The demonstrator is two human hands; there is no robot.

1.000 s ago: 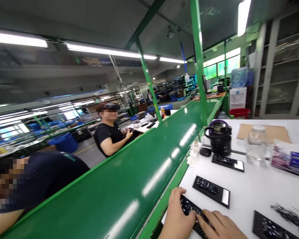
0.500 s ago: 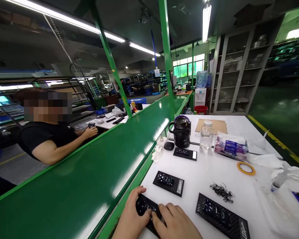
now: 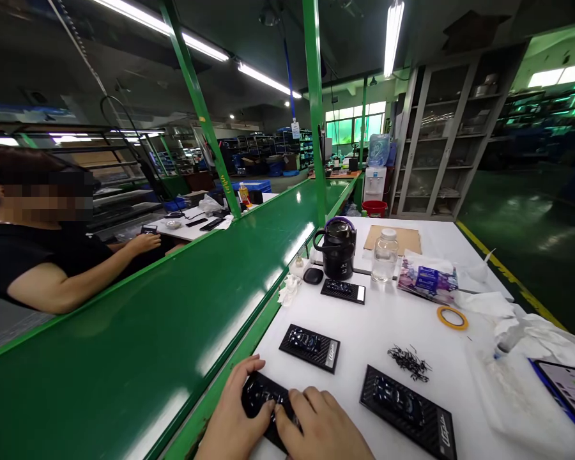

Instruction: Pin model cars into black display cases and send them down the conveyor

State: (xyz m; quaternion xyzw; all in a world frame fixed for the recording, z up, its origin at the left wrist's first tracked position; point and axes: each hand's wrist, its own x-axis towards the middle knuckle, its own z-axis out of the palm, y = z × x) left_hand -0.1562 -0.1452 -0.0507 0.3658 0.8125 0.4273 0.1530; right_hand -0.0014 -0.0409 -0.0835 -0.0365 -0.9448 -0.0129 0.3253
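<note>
The white table (image 3: 359,338) ends on the left at a green rail (image 3: 263,322), with the wide green belt (image 3: 196,306) running alongside, and both hands work close to that edge. Ahead of them, a strip of white tabletop shows before a second plate (image 3: 310,347); to the right, another strip separates the right hand (image 3: 321,425) from a larger plate (image 3: 407,412), with a heap of black strips (image 3: 409,363) just beyond. The left hand (image 3: 234,415) is partly closed on the black plate (image 3: 256,391), fingers curled around its far left end and thumb on top. The right hand lies bent over the near part, fingertips touching it beside the left thumb; whether it grips as well, I cannot tell. The black plate is at the near left of the table, its long axis slanting from far left to near right, roughly in line with the two neighbouring plates. Its near end is hidden under the right hand.
</note>
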